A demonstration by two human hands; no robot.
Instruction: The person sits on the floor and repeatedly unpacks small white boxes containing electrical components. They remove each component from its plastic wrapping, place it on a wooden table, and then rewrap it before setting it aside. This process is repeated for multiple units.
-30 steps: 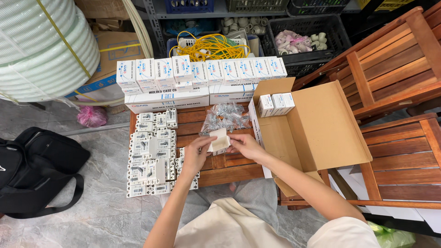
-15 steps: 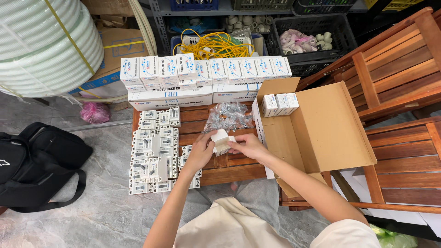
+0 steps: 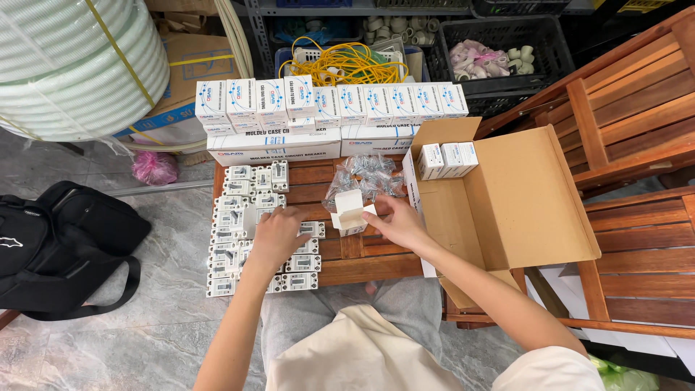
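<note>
Head view: left hand (image 3: 279,235) is curled down over the loose white circuit breakers (image 3: 246,228) at about 9 o'clock on the wooden tabletop (image 3: 362,264), looks like it's gripping one. Right hand (image 3: 398,221) pinches a small open white carton (image 3: 351,211) dead centre, flap up. Progress-wise, only three boxed ones (image 3: 449,159) sit in the big cardboard box (image 3: 521,203) at 3 o'clock. Plenty of breakers left unboxed; empty plastic bags (image 3: 365,177) piled at 12.

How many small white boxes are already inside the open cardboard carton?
3, standing side by side in the far left corner of the open cardboard carton: left, middle, right. None appear hidden.
</note>
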